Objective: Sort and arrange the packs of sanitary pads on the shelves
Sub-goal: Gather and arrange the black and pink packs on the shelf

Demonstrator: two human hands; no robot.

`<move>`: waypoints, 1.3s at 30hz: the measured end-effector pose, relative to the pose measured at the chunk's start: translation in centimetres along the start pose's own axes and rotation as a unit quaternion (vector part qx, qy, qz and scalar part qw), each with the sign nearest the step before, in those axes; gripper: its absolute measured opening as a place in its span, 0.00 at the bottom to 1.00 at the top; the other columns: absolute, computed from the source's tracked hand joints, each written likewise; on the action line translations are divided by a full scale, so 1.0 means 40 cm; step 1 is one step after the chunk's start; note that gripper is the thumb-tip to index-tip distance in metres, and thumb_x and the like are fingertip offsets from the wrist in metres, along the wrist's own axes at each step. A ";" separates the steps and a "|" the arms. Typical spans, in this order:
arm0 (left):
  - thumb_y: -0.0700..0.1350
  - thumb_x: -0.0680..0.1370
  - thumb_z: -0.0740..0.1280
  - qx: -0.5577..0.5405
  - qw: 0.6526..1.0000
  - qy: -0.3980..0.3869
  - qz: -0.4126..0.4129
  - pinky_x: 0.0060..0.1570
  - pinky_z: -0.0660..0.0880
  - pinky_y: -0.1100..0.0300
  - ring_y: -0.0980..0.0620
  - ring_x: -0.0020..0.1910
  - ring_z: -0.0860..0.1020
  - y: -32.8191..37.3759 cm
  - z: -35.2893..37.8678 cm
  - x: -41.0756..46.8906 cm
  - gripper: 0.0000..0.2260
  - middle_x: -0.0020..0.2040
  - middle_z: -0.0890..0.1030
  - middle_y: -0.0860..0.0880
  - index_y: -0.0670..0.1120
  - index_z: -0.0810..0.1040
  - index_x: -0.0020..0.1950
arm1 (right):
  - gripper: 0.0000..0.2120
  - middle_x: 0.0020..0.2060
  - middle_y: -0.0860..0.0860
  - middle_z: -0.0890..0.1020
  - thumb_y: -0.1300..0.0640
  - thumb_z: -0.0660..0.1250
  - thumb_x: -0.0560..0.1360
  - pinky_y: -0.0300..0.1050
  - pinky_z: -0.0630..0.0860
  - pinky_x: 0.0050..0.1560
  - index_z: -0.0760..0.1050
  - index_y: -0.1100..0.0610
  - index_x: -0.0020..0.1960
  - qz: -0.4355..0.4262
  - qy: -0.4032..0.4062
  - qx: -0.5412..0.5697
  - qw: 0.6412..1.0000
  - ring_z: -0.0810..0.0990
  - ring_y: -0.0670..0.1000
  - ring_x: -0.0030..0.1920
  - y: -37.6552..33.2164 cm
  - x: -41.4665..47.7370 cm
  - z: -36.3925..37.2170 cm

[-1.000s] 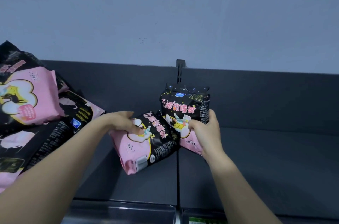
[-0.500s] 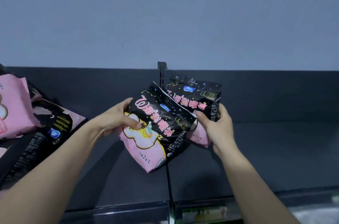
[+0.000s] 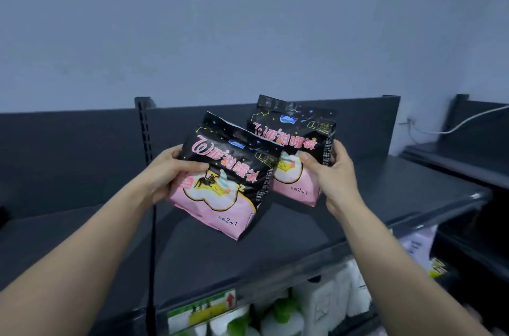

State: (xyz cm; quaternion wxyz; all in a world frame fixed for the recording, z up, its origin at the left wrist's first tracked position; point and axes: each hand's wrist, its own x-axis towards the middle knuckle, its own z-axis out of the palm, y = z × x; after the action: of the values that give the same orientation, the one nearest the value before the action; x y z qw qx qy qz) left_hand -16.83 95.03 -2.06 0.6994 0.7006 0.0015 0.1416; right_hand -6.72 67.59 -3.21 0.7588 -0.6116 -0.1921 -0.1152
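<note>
The left grip (image 3: pixel 165 174) clasps the nearer black-and-pink pad pack (image 3: pixel 220 184) by its left edge; the right grip (image 3: pixel 334 170) clasps the farther pack (image 3: pixel 296 140) by its right edge. Both packs stand upright, slightly tilted and overlapping, over the dark shelf (image 3: pixel 385 198), which lies directly beneath them

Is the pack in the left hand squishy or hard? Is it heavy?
Probably squishy: the front pack looks puffy and creased. Likely light, since the left hand alone holds it by one side. Its shiny wrapper may be slippery.

Near pack (image 3: pixel 225 181), far pack (image 3: pixel 297 140) — each reads "2+1".
</note>
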 end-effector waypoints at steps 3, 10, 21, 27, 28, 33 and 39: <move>0.45 0.44 0.85 0.000 1.000 -0.027 0.013 0.38 0.80 0.57 0.45 0.43 0.85 -0.016 0.145 0.058 0.37 0.49 0.85 0.41 0.42 0.81 0.52 | 0.18 0.49 0.48 0.84 0.64 0.77 0.68 0.54 0.79 0.58 0.76 0.53 0.54 -0.004 0.021 -0.023 1.000 0.83 0.50 0.50 -0.019 0.040 -0.143; 0.46 0.46 0.85 -0.045 0.994 -0.095 0.018 0.40 0.81 0.57 0.45 0.43 0.84 -0.069 0.538 0.185 0.35 0.49 0.85 0.41 0.42 0.81 0.51 | 0.18 0.49 0.47 0.85 0.58 0.80 0.65 0.58 0.78 0.57 0.78 0.48 0.51 -0.016 0.088 -0.106 0.990 0.83 0.52 0.51 -0.061 0.140 -0.548; 0.40 0.52 0.82 -0.116 0.971 -0.208 -0.022 0.40 0.81 0.57 0.46 0.41 0.84 -0.147 1.154 0.354 0.27 0.46 0.85 0.41 0.41 0.81 0.49 | 0.14 0.46 0.48 0.85 0.57 0.79 0.66 0.60 0.78 0.56 0.78 0.48 0.47 -0.007 0.212 -0.202 0.956 0.84 0.54 0.48 -0.111 0.222 -1.127; 0.31 0.62 0.75 -0.130 0.955 -0.263 -0.043 0.39 0.81 0.57 0.45 0.42 0.85 -0.167 1.420 0.474 0.18 0.47 0.85 0.40 0.40 0.80 0.51 | 0.13 0.44 0.46 0.85 0.56 0.79 0.66 0.59 0.80 0.53 0.78 0.45 0.44 -0.003 0.280 -0.239 0.930 0.84 0.53 0.47 -0.119 0.280 -1.348; 0.31 0.63 0.75 -0.131 0.953 -0.270 -0.048 0.39 0.81 0.57 0.45 0.42 0.85 -0.170 1.460 0.499 0.18 0.48 0.85 0.40 0.40 0.80 0.52 | 0.13 0.44 0.45 0.85 0.57 0.79 0.66 0.59 0.79 0.54 0.77 0.45 0.44 -0.006 0.290 -0.251 0.923 0.84 0.53 0.47 -0.116 0.297 -1.380; 0.34 0.63 0.72 -0.145 0.941 -0.299 -0.056 0.38 0.81 0.57 0.46 0.42 0.85 -0.192 1.648 0.654 0.21 0.47 0.85 0.41 0.40 0.78 0.56 | 0.15 0.47 0.48 0.85 0.56 0.78 0.67 0.48 0.78 0.55 0.78 0.50 0.51 -0.013 0.323 -0.316 0.892 0.83 0.50 0.48 -0.102 0.400 -1.523; 0.34 0.63 0.72 -0.171 0.932 -0.312 -0.073 0.40 0.82 0.54 0.45 0.42 0.85 -0.217 1.831 0.873 0.22 0.49 0.85 0.39 0.40 0.78 0.56 | 0.14 0.47 0.48 0.82 0.58 0.76 0.70 0.46 0.76 0.52 0.76 0.52 0.53 0.003 0.364 -0.346 0.865 0.81 0.51 0.49 -0.089 0.557 -1.669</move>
State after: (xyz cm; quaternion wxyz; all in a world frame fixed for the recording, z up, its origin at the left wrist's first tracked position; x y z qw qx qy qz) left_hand 33.10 30.46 -2.35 0.7825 0.5768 -0.1897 -0.1377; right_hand 21.91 3.21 -2.33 0.5148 -0.7502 0.1514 -0.3863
